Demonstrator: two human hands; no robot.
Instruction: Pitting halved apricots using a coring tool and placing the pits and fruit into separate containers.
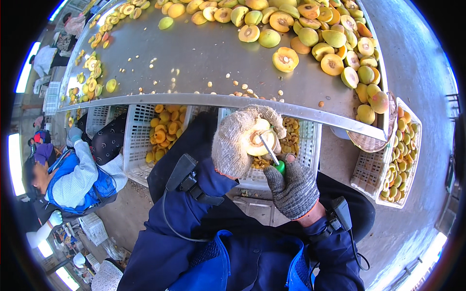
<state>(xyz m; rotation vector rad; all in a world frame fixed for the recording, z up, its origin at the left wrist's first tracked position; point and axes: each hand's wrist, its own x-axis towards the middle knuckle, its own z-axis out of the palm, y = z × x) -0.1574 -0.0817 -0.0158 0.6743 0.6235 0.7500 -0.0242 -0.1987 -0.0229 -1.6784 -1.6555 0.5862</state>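
Below the surface's (204, 53) near edge, the gloved left hand (238, 143) grips a halved peach (259, 140) while the right hand (292, 186) clasps a green-handled pitting tool (272, 156) set into it.

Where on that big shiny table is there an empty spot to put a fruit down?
The steel table is barest in its middle, between the small fruit cluster at the left edge and the big pile of halved fruit at the right. Only scattered pits lie near the front rim. The far edge and right side are crowded.
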